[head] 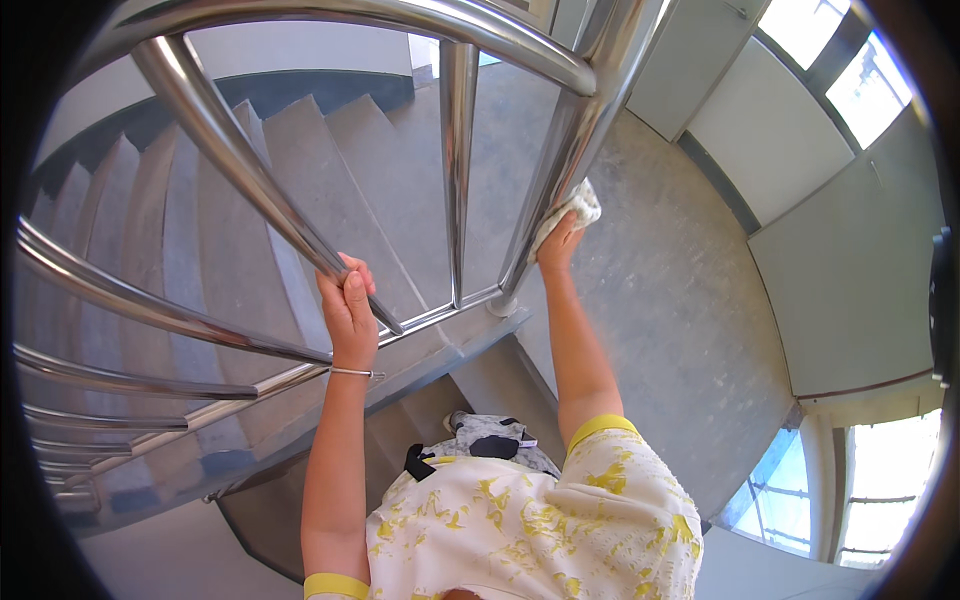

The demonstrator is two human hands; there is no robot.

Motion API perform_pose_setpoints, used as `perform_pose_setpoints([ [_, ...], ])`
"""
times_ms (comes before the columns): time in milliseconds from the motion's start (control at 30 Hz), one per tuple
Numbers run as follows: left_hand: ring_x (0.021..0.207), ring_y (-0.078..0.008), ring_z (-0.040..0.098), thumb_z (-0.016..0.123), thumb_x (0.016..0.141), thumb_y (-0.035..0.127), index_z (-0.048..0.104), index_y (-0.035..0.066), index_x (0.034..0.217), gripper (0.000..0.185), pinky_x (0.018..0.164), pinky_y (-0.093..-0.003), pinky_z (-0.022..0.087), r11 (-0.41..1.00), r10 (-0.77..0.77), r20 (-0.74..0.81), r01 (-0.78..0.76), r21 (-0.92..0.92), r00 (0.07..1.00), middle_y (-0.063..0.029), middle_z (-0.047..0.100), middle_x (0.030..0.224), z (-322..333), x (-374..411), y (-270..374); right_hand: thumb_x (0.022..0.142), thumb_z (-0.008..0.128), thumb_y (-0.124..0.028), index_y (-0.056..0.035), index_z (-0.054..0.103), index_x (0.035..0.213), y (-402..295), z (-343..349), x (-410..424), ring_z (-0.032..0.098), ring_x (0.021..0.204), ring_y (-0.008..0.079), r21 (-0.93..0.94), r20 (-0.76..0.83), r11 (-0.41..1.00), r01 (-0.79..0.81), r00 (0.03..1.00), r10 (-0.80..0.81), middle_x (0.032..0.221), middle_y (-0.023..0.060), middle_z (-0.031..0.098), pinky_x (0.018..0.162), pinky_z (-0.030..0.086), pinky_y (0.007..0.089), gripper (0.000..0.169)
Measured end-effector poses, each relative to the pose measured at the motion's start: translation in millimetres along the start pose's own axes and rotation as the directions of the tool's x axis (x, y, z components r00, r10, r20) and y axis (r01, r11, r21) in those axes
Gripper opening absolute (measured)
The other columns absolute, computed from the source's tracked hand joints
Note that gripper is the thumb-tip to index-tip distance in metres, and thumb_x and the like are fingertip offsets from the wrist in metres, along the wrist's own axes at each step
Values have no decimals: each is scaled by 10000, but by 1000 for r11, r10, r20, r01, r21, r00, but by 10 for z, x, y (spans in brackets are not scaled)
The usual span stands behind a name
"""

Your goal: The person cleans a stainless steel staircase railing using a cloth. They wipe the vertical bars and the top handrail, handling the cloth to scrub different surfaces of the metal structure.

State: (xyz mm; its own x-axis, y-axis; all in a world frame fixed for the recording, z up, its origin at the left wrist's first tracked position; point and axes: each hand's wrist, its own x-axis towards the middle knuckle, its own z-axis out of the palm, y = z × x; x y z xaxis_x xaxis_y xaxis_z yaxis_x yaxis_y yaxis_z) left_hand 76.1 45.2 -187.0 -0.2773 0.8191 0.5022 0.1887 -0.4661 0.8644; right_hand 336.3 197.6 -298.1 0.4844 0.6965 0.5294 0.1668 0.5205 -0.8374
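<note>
My left hand (pixel 349 300) is wrapped around a polished metal baluster (pixel 255 176) of the stair railing, near its lower end. A light, patterned cloth (pixel 583 206) is in my right hand (pixel 559 244), pressed against the side of the thick metal newel post (pixel 559 161) above its round base. Between the two hands stands another metal baluster (pixel 457 150). The curved handrail (pixel 360 11) runs across the top and meets the post. A thin bracelet circles my left wrist.
Concrete steps (pixel 300 180) lie beyond the railing at the left. More steps (pixel 420 412) descend below me, beside the landing's edge. The concrete landing floor (pixel 667 300) stretches right, to grey doors (pixel 855 262) and windows (pixel 870 90). Several more balusters (pixel 150 300) fan out at the left.
</note>
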Motion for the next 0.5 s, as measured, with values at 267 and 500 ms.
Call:
perform_pose_setpoints([
  [267, 735, -140, 426, 380, 999, 197, 391, 67, 1057, 142, 684, -284, 407, 997, 51, 58, -47, -52, 997, -56, 435, 848, 11, 42, -52, 934, 294, -628, 21, 376, 1372, 1353, -31, -1019, 480, 1157, 245, 503, -140, 364, -784, 342, 929, 1320, 115, 476, 948, 410, 363, 787],
  [500, 722, -140, 430, 398, 995, 210, 383, 68, 1035, 149, 670, -280, 411, 997, 71, 43, -70, -36, 997, -63, 441, 843, 14, 44, -24, 910, 227, -680, -75, 488, 1314, 1315, -7, -995, 512, 1038, 267, 657, 153, 35, -753, 178, 972, 1268, 58, 521, 881, 454, 492, 773],
])
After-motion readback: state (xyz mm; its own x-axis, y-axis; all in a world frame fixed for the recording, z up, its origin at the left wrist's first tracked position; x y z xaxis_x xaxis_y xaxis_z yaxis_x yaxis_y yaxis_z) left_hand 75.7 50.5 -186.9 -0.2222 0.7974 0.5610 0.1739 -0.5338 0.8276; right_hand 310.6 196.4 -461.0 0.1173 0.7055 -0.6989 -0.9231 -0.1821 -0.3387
